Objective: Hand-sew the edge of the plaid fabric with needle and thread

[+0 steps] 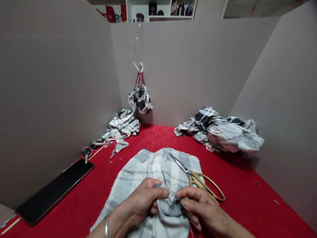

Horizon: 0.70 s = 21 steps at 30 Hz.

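Note:
A grey and white checked cloth (146,168) lies spread on the red table surface (235,185) in front of me. My left hand (142,201) pinches a bunched fold of this cloth near its middle. My right hand (198,205) is closed in a pinch against the same fold, with a thin white thread (179,216) trailing down from its fingers; any needle is too small to make out. Gold-handled scissors (198,178) rest on the cloth just beyond my right hand, blades pointing to the far left.
A dark phone (54,191) lies flat at the left by the wall. Checked fabric piles sit at the back left (123,125) and back right (220,132). A small fabric bundle (140,99) hangs from a hook on the back wall. Grey partition walls enclose three sides.

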{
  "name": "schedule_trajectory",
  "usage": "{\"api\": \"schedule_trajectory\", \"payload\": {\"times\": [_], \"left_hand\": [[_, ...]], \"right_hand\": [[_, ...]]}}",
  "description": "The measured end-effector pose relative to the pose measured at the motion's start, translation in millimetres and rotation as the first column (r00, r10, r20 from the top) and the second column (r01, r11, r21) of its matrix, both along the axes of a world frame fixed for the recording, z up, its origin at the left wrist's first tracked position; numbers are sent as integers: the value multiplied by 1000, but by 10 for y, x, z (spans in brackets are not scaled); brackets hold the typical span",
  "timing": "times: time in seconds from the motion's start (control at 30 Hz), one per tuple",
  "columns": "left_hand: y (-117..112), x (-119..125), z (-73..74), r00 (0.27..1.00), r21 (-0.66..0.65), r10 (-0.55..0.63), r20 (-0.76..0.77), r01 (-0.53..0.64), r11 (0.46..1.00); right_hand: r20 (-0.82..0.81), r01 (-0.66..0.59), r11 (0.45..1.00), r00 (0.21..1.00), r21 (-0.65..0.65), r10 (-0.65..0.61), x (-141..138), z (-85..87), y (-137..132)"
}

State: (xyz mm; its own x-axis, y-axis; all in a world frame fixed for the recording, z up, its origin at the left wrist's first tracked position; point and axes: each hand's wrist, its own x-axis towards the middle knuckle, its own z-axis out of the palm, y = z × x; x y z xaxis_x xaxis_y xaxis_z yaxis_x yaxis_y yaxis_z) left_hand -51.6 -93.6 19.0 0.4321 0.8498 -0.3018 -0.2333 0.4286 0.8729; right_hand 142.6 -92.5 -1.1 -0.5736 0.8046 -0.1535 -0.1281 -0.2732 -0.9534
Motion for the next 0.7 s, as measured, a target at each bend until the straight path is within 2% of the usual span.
{"api": "schedule_trajectory", "payload": {"times": [0.27, 0.43, 0.7], "left_hand": [[0, -5, -24, 995, -42, -42, 89, 46, 998], [-2, 3, 0, 995, -54, -38, 94, 43, 998], [-10, 74, -42, 995, -65, -47, 88, 52, 996]], "right_hand": [[-62, -14, 999, 998, -48, 11, 18, -20, 40], [-81, -22, 998, 997, -55, 18, 19, -15, 49], [-139, -12, 998, 990, -57, 4, -47, -53, 45]]}}
